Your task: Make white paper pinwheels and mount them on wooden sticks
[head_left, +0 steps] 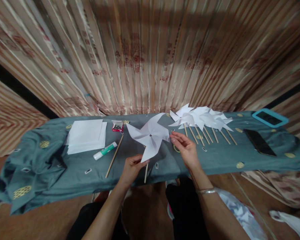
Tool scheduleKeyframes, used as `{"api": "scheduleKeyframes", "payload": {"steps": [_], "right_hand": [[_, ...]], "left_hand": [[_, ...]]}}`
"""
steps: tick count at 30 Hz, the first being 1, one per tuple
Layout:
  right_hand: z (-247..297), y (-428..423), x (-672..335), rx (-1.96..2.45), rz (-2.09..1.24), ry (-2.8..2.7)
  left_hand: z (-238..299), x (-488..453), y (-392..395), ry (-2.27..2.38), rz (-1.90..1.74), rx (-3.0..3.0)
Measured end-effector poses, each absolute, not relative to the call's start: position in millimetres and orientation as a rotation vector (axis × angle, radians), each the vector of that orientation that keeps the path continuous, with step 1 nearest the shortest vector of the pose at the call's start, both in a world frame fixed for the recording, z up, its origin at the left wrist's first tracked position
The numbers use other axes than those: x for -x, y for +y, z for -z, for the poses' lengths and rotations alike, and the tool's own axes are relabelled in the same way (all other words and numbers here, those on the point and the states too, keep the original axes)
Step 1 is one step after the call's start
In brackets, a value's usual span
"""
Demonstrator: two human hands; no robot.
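Note:
A white paper pinwheel (150,136) with a pin at its centre is held up over the cloth-covered table, its wooden stick (146,173) slanting down below. My left hand (132,169) is closed at the pinwheel's lower part, by the stick and the bottom blade; its fingertips are partly hidden behind the paper. With thumb and fingers, my right hand (185,149) pinches the tip of the right blade. Left of the pinwheel lie a loose wooden stick (114,156), a glue stick (105,150) and a small red box of pins (118,126).
A stack of white paper (86,135) lies on the left of the table (72,178). Several finished pinwheels (202,116) overlap at the back right. Beyond them are a black phone (259,142) and a blue-framed tablet (270,117). A roll of tape (176,148) is partly behind my right hand.

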State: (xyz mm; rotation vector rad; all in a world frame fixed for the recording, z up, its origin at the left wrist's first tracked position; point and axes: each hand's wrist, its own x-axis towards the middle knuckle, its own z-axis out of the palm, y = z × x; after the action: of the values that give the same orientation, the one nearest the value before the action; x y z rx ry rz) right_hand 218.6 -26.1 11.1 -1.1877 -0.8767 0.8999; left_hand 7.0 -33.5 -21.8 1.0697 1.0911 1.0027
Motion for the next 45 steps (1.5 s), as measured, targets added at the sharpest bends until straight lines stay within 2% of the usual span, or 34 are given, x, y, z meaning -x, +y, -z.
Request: {"api": "scheduleKeyframes", "payload": {"steps": [10,21,25,30,32,45], "right_hand": [[-10.5,-31.3,-199.2,1.231,-1.16,-0.807],[-21.3,-59.6,-162.6,1.0,-1.984,-1.077],[-29.4,-56.5,-190.0,1.068,-1.827,-1.115],[-29.4,-44.8,-211.9,1.19,-1.253,-0.893],[-25.6,-41.6,-207.0,1.185,-1.12,-0.875],[-19.6,-37.9,-191.7,1.132,-1.286,-0.766]], "left_hand": [[16.1,-7.6,-33.1,1.131,-1.042,-1.005],[13.3,-3.8,-30.2,1.146,-1.086,-1.156],[14.0,-1.9,-30.4,1.163,-1.078,-1.137],[15.8,-3.3,-32.6,1.135,-1.033,-1.039],[15.9,-5.2,-34.0,1.128,-1.008,-1.008],[22.4,-8.5,-35.2,1.124,-0.997,-1.116]]}}
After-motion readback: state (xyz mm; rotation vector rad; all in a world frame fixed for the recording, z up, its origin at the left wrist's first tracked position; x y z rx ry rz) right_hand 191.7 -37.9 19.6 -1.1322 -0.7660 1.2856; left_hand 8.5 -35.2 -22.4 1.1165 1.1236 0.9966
